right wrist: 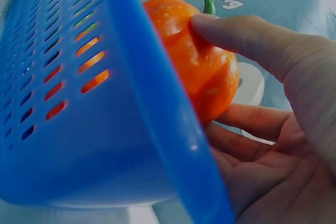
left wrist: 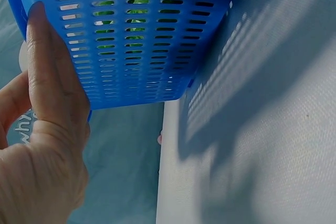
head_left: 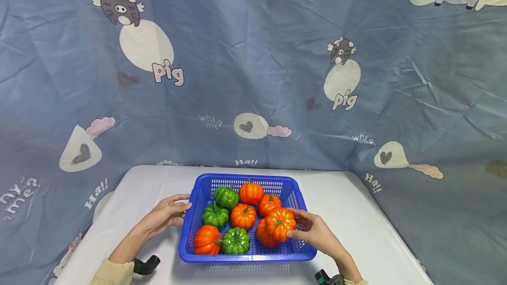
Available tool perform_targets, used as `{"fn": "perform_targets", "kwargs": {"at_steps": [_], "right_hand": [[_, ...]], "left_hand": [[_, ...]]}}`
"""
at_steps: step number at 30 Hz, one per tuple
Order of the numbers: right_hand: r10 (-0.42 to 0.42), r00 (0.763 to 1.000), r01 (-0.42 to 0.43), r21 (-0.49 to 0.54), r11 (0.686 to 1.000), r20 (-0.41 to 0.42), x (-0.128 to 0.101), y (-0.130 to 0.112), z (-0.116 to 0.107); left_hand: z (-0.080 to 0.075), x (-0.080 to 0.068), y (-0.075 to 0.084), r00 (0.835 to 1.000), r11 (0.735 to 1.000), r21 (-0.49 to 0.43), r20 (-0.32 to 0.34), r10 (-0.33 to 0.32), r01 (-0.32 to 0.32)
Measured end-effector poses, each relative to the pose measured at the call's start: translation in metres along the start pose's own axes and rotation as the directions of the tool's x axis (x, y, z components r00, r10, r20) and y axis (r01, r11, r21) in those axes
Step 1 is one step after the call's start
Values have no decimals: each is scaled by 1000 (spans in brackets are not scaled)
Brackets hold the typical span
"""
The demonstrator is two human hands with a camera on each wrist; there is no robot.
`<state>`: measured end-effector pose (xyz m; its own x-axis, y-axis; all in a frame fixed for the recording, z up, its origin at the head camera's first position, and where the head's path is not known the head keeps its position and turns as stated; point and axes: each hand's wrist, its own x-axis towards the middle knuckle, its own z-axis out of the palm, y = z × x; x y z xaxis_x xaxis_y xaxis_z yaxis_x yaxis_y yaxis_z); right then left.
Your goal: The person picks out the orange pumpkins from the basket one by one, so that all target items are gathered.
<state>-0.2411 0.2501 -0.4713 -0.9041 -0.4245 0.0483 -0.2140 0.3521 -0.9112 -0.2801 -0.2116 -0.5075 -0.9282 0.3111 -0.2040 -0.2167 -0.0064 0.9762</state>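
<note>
Right hand: so, the right hand (head_left: 317, 231) grips an orange pumpkin (head_left: 280, 224), thumb on its top near the green stem, fingers curled beneath it (the right wrist view shows this plainly).
Held pumpkin: sits at the right side of the blue basket (head_left: 206, 256), raised slightly above a second orange pumpkin (head_left: 262, 235) lying just under it.
Left hand: the left hand (head_left: 169, 213) rests against the basket's left outer wall, fingers straight and pressed flat on the slotted plastic, thumb up by the rim.
Hands: well apart, one on each side of the basket.
Basket: stands on the white worktop (head_left: 356, 206), near the front edge.
Other contents: three green pumpkins (head_left: 226, 197) and four more orange ones, packed close together, most of them touching.
Backdrop: a blue-grey cloth (head_left: 253, 78) printed with cartoon pigs and hearts hangs behind the worktop.
</note>
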Motion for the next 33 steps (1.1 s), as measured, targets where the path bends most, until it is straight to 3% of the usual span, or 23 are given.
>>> {"fn": "perform_targets", "kwargs": {"at_steps": [6,17,24,33], "right_hand": [[10,1000,-9,29,1000,-25,0,1,-9],[77,975,-71,39,997,-206,5,4,-54],[110,948,-103,38,994,-299,12,22,-79],[216,903,-200,82,976,-372,18,55,-90]], "left_hand": [[0,-1,-1,1000,1000,-15,9,0,0],[0,0,0,1000,999,-39,29,4,-3],[0,2,-2,1000,999,-35,24,2,-2],[-2,3,-4,1000,999,-39,17,6,-5]]}}
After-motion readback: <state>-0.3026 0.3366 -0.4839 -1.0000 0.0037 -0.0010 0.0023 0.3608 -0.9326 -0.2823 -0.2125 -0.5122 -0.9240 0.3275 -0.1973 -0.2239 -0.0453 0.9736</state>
